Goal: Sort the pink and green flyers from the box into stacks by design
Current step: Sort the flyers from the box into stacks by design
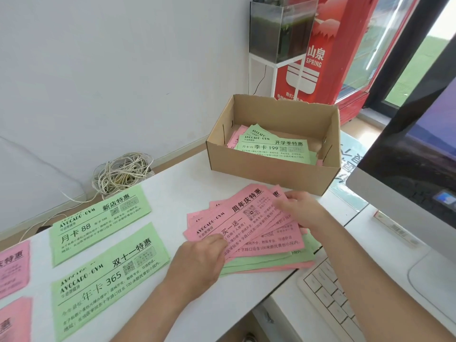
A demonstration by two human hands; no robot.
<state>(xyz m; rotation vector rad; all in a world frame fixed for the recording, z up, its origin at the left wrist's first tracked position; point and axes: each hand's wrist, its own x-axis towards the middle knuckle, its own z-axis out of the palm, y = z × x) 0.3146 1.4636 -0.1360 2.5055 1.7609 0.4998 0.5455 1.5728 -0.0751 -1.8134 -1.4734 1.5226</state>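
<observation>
Two hands engaged | left hand (199, 260) pinched top pink flyer (237, 219) | right hand (302, 209) gripped right end of fanned pile (271, 261) | recommended: peel one sheet only.

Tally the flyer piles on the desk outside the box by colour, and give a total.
Green stacks: 2
Pink stacks: 2
Mixed pink and green pile, held by the left hand and the right hand: 1
Total: 5
</observation>
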